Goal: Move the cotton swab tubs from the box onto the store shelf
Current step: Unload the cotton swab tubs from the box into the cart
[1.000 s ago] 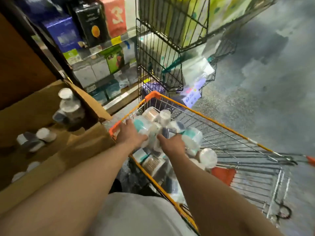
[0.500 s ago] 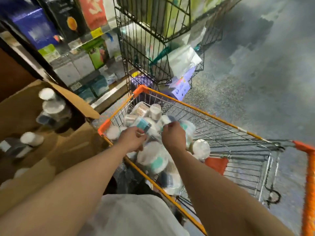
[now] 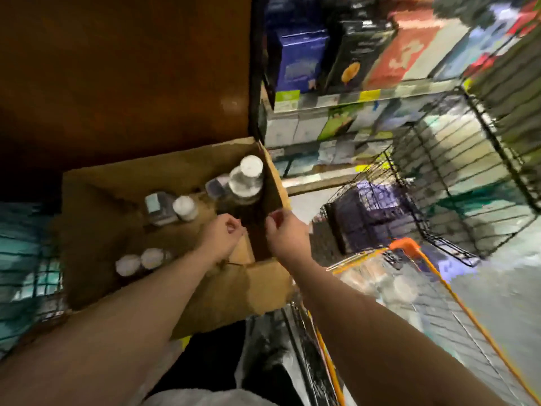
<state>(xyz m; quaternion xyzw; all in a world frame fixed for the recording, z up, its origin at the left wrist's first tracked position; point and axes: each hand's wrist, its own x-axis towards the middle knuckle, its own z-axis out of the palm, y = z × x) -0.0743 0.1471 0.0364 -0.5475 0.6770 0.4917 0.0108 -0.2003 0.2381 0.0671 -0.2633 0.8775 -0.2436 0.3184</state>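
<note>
While both empty hands [image 3: 224, 234] [image 3: 285, 232] hover loosely curled, six tubs [image 3: 246, 178] sit in the box [image 3: 96, 200]

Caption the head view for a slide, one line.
Both hands, left and right, empty, reach over a cardboard box of white-lidded tubs, beside an orange cart.

One head-worn wide-angle view looks steeply down and forward, close over the box [image 3: 164, 183], shelf [image 3: 366, 96] ahead-right, cart [image 3: 409, 247] at right.

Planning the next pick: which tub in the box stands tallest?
The stacked tub in the cardboard box's far right corner; the other tubs sit lower on the floor.
</note>
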